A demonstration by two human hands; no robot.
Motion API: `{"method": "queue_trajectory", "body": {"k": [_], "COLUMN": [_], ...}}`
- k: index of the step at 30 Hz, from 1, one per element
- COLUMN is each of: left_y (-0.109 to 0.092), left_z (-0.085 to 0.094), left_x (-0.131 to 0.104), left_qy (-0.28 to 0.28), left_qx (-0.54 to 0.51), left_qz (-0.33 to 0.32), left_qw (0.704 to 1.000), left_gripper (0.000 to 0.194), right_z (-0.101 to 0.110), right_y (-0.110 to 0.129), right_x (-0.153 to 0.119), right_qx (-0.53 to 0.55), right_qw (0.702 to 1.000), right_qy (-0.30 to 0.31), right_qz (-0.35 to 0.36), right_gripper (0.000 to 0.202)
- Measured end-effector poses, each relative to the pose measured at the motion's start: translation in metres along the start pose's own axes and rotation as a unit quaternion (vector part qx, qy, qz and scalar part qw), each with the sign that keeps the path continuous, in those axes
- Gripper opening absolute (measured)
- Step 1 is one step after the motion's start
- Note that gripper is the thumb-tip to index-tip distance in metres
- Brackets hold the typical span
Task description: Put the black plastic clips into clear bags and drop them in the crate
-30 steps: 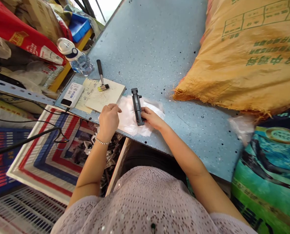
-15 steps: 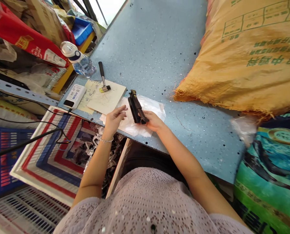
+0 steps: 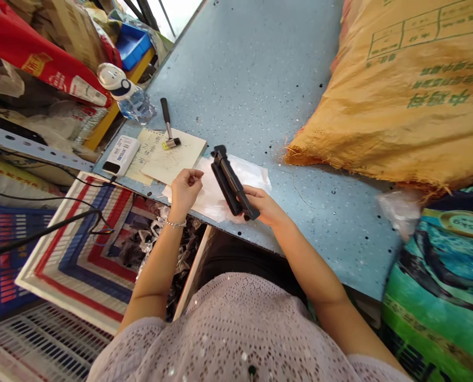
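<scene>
My right hand (image 3: 263,204) grips a long black part (image 3: 233,183) by its near right side. The part looks like two bars lying side by side, with a knobbed far end, and it is held tilted over a white sheet (image 3: 254,172) on the bench. To its left, apart from it, is my left hand (image 3: 186,191), with fingers curled in and thumb against them. Whatever may be between those fingertips is hidden. A bracelet (image 3: 175,224) circles the left wrist.
A small hammer (image 3: 168,119) lies partly on cardboard (image 3: 184,159), by a white device (image 3: 121,155) and a water bottle (image 3: 135,103). An orange sack (image 3: 379,122) covers the blue bench (image 3: 252,69) at right. A striped basket (image 3: 80,254) stands below left.
The right hand has moved slightly right and nearer with the black part, which has turned and shows more of its length. The left hand's fingers have curled in.
</scene>
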State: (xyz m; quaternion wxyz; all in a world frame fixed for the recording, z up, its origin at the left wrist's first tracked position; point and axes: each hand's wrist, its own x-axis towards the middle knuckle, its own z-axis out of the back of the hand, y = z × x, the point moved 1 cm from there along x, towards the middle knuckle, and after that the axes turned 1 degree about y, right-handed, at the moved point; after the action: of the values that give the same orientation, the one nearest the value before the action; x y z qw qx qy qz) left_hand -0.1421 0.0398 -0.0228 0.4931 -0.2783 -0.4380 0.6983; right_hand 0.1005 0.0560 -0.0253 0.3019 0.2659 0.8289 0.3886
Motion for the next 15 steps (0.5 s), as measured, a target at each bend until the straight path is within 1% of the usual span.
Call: {"method": "queue_trajectory", "body": {"k": [2, 4, 6, 8, 9, 10, 12, 13, 15], "left_y": [-0.003, -0.007, -0.012, -0.018, -0.021, -0.023, -0.025, -0.025, -0.026], "left_z": [0.005, 0.012, 0.018, 0.019, 0.016, 0.012, 0.001, -0.005, -0.013], "left_x": [0.003, 0.002, -0.005, -0.017, -0.025, -0.034, -0.051, -0.059, -0.07], "left_qy": [0.046, 0.086, 0.108, 0.129, 0.147, 0.169, 0.209, 0.222, 0.234], "left_qx": [-0.012, -0.002, 0.027, 0.067, 0.081, 0.088, 0.081, 0.073, 0.07], "left_qz": [-0.036, -0.07, -0.101, -0.143, -0.173, -0.207, -0.271, -0.292, -0.301], "left_qw": [0.998, 0.994, 0.989, 0.979, 0.97, 0.96, 0.936, 0.927, 0.922], "left_gripper": [0.04, 0.055, 0.064, 0.069, 0.071, 0.073, 0.073, 0.073, 0.071], "right_z": [0.003, 0.009, 0.013, 0.012, 0.01, 0.008, 0.0, -0.005, -0.017], "right_y": [-0.002, -0.008, -0.016, -0.026, -0.03, -0.034, -0.041, -0.044, -0.046], "right_x": [-0.002, -0.001, 0.004, 0.012, 0.018, 0.023, 0.03, 0.031, 0.024], "right_qx": [-0.005, -0.007, 0.009, 0.044, 0.063, 0.079, 0.094, 0.078, -0.008], "right_qw": [0.999, 0.997, 0.993, 0.986, 0.986, 0.988, 0.99, 0.991, 0.989], "right_qy": [0.033, 0.049, 0.068, 0.086, 0.071, 0.041, -0.044, -0.088, -0.15], "right_qz": [-0.033, -0.063, -0.096, -0.133, -0.137, -0.13, -0.092, -0.064, -0.009], "right_gripper": [0.039, 0.036, 0.032, 0.031, 0.03, 0.029, 0.026, 0.025, 0.029]}}
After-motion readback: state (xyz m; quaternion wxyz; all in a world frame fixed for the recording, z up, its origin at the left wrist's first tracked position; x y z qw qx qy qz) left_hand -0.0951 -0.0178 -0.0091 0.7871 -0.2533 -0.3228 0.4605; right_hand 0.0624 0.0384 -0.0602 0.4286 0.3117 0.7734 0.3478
